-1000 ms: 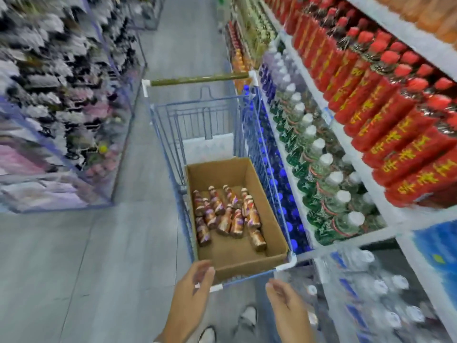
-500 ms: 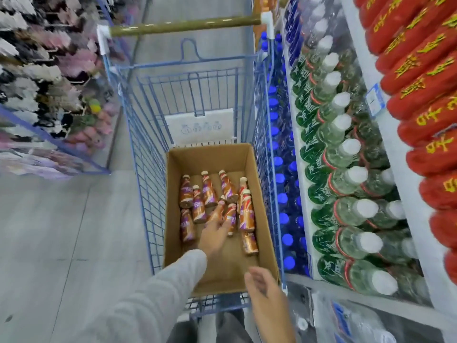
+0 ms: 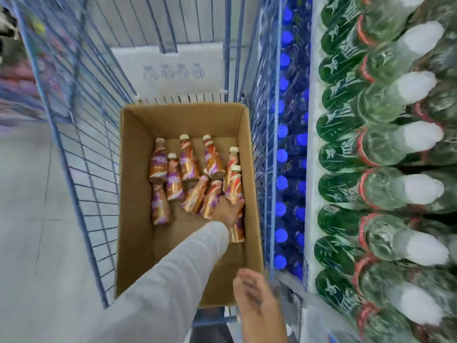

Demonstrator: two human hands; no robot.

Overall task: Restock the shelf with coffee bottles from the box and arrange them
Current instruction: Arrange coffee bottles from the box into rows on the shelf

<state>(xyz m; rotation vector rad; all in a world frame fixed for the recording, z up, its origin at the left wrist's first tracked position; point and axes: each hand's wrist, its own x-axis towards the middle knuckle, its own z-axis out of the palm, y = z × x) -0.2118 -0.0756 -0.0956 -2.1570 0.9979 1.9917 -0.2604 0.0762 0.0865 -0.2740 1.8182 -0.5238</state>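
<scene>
Left hand (image 3: 228, 210) now reached deeper into box (image 3: 134, 184), frame centre, fingers laid on the bottles (image 3: 197, 179), grip not discernible; right hand (image 3: 257, 300) spread at near rim; pick judged imminent, shelf unstocked.

You see: box (image 3: 131, 194) plain brown | coffee bottles (image 3: 189, 162) orange-purple swirls, cream caps | cart (image 3: 81, 149) blue wire | shelf bottles (image 3: 385, 147) green labels, white caps, perhaps red bands | your sleeve (image 3: 173, 276) light grey
</scene>
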